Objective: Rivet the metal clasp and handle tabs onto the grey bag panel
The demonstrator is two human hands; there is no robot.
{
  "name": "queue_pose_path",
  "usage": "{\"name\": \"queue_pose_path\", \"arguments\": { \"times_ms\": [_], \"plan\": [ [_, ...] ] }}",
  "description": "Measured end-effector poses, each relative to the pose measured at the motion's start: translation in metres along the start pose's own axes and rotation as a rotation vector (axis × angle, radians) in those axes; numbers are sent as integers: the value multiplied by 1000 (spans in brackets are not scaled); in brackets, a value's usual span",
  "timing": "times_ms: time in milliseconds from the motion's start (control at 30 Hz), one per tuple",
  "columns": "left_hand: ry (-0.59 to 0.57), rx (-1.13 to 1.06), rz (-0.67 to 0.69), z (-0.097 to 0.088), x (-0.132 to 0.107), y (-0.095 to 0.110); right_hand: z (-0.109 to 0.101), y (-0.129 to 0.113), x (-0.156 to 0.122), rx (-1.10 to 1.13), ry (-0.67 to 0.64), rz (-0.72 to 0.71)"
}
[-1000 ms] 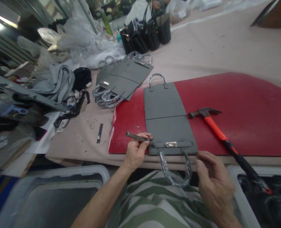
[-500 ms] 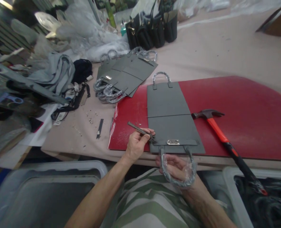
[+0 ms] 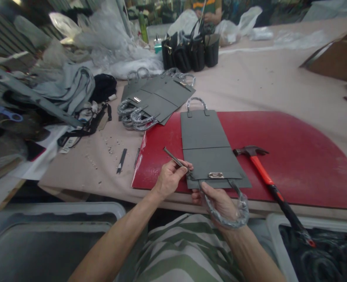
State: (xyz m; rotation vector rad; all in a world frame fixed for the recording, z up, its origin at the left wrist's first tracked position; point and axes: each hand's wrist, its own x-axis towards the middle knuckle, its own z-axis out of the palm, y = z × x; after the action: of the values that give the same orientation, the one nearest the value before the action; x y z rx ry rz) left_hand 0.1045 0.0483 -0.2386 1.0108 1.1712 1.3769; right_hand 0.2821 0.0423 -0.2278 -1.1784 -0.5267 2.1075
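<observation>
- My left grip (image 3: 170,180): thumb and fingers pinch a slim metal tool (image 3: 173,158), its tip at the strap end on the panel's lower edge.
- My right grip (image 3: 217,201): curled closed around a plastic-wrapped handle (image 3: 243,211) of the grey bag panel (image 3: 204,135).
- Grey bag panel: flat on a red board (image 3: 297,145) atop the bench (image 3: 258,90), its silver clasp (image 3: 215,175) just beyond my hands.
- Just right of the panel: a claw hammer (image 3: 258,168) with an orange handle.
- Up and to the left: stacked panels (image 3: 158,96).
</observation>
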Motion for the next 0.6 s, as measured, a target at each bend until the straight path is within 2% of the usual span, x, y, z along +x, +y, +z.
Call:
{"name": "queue_pose_path", "arguments": {
  "times_ms": [133, 333, 433, 600],
  "plan": [
    [5, 75, 72, 0, -2, 7, 12, -2, 5, -19, 30, -41],
    [24, 30, 124, -4, -5, 12, 16, 3, 5, 34, 101, -67],
    [16, -1, 128, -6, -9, 17, 13, 8, 4, 37, 55, -72],
    [13, -6, 180, -6, -21, 25, 7, 14, 6, 59, -99, -82]
  ]
}}
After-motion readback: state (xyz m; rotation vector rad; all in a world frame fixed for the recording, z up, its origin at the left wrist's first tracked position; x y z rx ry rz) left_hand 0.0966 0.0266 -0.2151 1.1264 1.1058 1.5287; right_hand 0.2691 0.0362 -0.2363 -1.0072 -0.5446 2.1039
